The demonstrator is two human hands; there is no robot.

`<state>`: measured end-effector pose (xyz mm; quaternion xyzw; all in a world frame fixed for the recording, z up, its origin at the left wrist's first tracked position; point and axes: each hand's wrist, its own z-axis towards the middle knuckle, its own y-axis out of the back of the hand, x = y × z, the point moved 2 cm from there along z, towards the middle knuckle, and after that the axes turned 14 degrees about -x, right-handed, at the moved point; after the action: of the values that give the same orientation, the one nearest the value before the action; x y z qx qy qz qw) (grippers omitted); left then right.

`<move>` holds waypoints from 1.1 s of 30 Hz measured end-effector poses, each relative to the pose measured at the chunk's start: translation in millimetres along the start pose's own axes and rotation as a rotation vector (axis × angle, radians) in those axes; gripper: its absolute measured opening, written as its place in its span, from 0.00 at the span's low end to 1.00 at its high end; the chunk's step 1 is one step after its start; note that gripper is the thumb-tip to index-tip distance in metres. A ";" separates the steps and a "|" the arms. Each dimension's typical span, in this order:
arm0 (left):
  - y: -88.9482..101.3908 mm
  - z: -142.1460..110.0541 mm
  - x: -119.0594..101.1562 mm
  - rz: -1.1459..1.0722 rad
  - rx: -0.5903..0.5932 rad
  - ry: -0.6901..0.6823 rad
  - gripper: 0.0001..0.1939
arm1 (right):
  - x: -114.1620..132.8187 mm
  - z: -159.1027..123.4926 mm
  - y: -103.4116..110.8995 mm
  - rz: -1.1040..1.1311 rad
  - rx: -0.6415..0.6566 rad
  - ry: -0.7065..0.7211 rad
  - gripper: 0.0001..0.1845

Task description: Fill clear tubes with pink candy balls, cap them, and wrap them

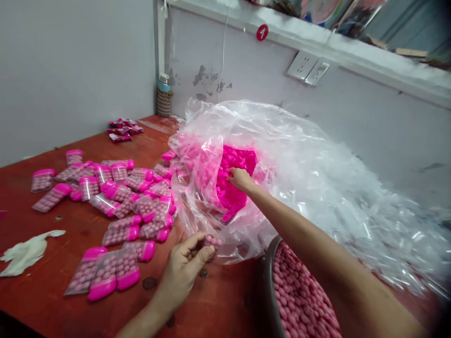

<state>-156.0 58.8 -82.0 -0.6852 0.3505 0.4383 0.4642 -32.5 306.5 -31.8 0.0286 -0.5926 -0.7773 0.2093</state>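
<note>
My left hand (183, 267) is closed around a small clear container filled with pink balls (212, 241), above the front of the red table (207, 305). Farther back, my right hand (240, 179) reaches into the mouth of a large clear plastic bag (200, 188) holding bright pink caps (230, 188). Its fingers are bent at the caps; whether a cap is between them I cannot make out. Left of my hands lie several filled clear containers with pink caps (127, 267). Under my right forearm stands a dark basin (270, 281) full of loose pink balls (303, 295).
A big heap of clear plastic containers (352, 202) in plastic covers the right side. Small dark pink packets (123, 130) lie at the back left, near a bottle in a woven sleeve (164, 96). A crumpled white cloth or tissue (28, 253) lies at the left edge.
</note>
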 end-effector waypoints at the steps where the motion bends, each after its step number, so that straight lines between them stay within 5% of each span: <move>1: 1.1 0.9 -1.2 -0.002 -0.005 0.003 0.13 | -1.6 0.9 -0.5 0.010 0.003 -0.013 0.08; 8: -1.4 4.1 -19.5 -0.086 -0.053 -0.033 0.14 | -15.1 -34.5 52.6 0.191 0.011 -0.094 0.09; 13: -18.3 3.1 -37.2 -0.127 -0.005 -0.178 0.13 | 0.9 -108.9 99.0 0.738 0.240 -0.210 0.13; 17: -34.4 -9.4 -39.5 -0.190 0.058 -0.166 0.12 | 23.7 -170.3 124.7 0.860 0.351 -0.212 0.13; 24: -62.5 -54.3 -20.9 -0.385 0.205 0.034 0.08 | 36.3 -241.3 147.6 1.018 -0.033 -0.174 0.11; 29: -75.6 -78.9 -24.6 -0.334 0.266 -0.014 0.07 | 36.9 -273.8 163.3 0.647 -0.310 0.257 0.11; 33: -76.8 -89.7 -32.0 -0.186 0.279 -0.162 0.10 | 44.7 -292.7 168.2 0.376 -0.364 0.504 0.16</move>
<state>-75.0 1.3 -10.5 -0.6062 0.3044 0.3944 0.6199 61.4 -11.0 47.6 0.0722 -0.3690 -0.7865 0.4899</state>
